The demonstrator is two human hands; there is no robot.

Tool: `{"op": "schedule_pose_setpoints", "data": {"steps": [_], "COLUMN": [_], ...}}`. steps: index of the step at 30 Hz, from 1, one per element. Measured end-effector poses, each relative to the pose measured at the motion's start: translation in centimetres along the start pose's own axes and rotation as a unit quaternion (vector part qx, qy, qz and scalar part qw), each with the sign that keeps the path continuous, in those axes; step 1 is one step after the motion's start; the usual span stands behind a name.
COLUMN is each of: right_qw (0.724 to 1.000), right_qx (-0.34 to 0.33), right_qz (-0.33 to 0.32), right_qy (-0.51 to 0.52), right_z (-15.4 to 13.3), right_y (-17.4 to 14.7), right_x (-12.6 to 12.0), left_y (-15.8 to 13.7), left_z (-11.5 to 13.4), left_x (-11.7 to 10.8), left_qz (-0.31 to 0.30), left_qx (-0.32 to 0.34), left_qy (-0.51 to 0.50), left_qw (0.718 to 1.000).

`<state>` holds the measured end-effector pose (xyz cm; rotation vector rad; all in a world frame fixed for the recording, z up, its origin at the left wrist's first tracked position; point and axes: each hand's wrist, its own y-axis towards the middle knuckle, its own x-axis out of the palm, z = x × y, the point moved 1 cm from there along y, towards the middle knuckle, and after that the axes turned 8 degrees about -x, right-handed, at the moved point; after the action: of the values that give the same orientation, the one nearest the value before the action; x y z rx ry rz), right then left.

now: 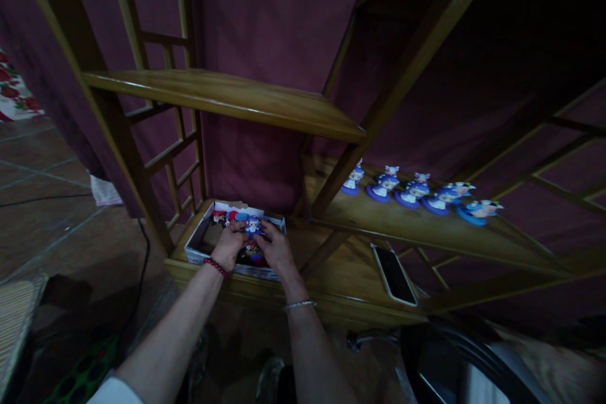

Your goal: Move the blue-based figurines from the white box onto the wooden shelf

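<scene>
Over a shallow open cardboard box [196,241], my two hands hold a small purple-and-white figurine [253,225] between them. My left hand [231,243], with a red bead bracelet at its wrist, grips the figurine's left side. On the other side are the fingers of my right hand [274,245], whose wrist wears a pale bangle. Red, blue and dark figurines [231,217] lie in the box behind and beneath my hands, partly hidden. Several similar purple figurines [411,192] stand in a row on the shelf to the right.
The box sits on the low wooden shelf [331,265]. A phone [394,273] lies farther right on it. Above the box juts a wooden shelf board [227,98], and a slanting post [341,180] divides the unit. A black chair-like object [454,353] is at lower right.
</scene>
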<state>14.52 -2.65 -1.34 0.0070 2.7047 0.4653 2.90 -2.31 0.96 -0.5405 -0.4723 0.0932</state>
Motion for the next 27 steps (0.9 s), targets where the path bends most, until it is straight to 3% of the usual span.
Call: {"op": "schedule_pose_setpoints", "data": {"steps": [16, 27], "right_qw": [0.998, 0.999], "right_qx": [0.013, 0.016], "right_qz": [0.036, 0.033], "right_qy": [0.047, 0.032], "right_z": [-0.1, -2.4], "right_y": [-2.5, -5.0], "right_x": [-0.3, -0.9], "left_y": [-2.4, -5.3], "left_z": [-0.7, -1.0], "left_x": [-0.3, -0.9], "left_qz": [-0.043, -0.080], "left_qx": [0.003, -0.003], "left_qy": [0.008, 0.027], "left_qw": [0.999, 0.996]}}
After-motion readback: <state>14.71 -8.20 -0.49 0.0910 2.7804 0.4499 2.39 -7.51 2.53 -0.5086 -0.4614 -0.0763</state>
